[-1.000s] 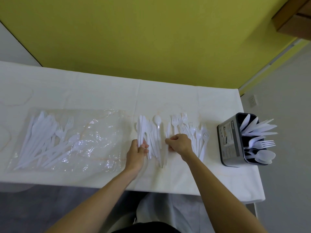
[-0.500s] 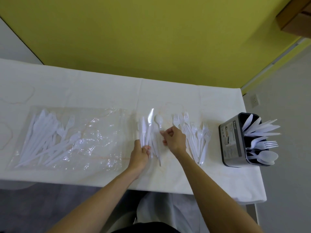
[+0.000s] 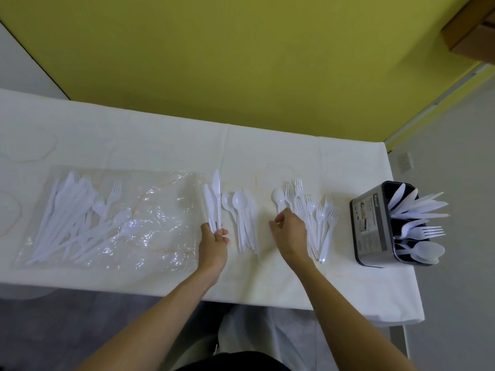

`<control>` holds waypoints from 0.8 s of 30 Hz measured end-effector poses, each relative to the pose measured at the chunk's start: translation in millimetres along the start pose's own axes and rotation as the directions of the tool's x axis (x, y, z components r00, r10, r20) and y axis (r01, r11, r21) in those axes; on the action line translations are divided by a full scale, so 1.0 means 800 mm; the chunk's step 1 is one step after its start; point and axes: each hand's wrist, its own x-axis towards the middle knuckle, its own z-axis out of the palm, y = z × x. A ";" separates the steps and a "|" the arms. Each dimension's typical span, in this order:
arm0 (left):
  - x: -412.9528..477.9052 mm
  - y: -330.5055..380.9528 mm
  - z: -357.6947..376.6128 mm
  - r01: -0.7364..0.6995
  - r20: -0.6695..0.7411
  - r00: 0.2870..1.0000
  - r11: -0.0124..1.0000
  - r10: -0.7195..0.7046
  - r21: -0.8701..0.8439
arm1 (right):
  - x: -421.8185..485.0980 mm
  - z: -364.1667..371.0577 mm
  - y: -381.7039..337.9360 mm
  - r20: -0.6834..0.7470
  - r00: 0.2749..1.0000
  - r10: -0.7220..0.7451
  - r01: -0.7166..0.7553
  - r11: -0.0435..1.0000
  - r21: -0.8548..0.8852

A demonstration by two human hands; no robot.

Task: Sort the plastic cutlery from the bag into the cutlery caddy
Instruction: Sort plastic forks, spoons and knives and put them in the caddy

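My left hand (image 3: 214, 243) grips the handle ends of a small bunch of white plastic knives (image 3: 213, 203), blades pointing away from me. Just right of them a loose group of spoons (image 3: 242, 220) lies on the white table (image 3: 166, 145). My right hand (image 3: 290, 228) hovers over the left edge of a pile of forks (image 3: 320, 220), fingers curled; a single spoon (image 3: 278, 197) pokes out past its fingertips. The clear bag (image 3: 150, 223) lies at the left with several pieces of cutlery (image 3: 72, 218) inside. The dark cutlery caddy (image 3: 371, 223) stands at the right, holding knives, forks and spoons.
The table's right edge runs close behind the caddy, with grey floor beyond. A yellow wall stands behind the table. A brown box (image 3: 471, 28) sits at the top right corner. The near table edge is just under my forearms.
My left hand has drawn the knives leftward, apart from the spoons. My right hand has moved right, from the middle group to the edge of the fork pile.
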 end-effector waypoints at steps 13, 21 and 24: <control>-0.003 -0.008 -0.002 0.041 -0.014 0.999 0.998 -0.042 -0.057 | 0.001 0.013 -0.038 0.169 0.985 0.027 -0.041 0.996 0.079; 0.004 -0.015 0.003 0.033 0.015 0.999 0.999 -0.032 -0.034 | 0.015 -0.019 0.010 0.054 0.982 0.183 -0.188 0.974 0.125; 0.004 -0.014 0.003 0.028 0.008 1.000 0.999 -0.028 -0.040 | 0.006 -0.005 0.000 -0.028 0.997 0.067 -0.064 0.995 0.072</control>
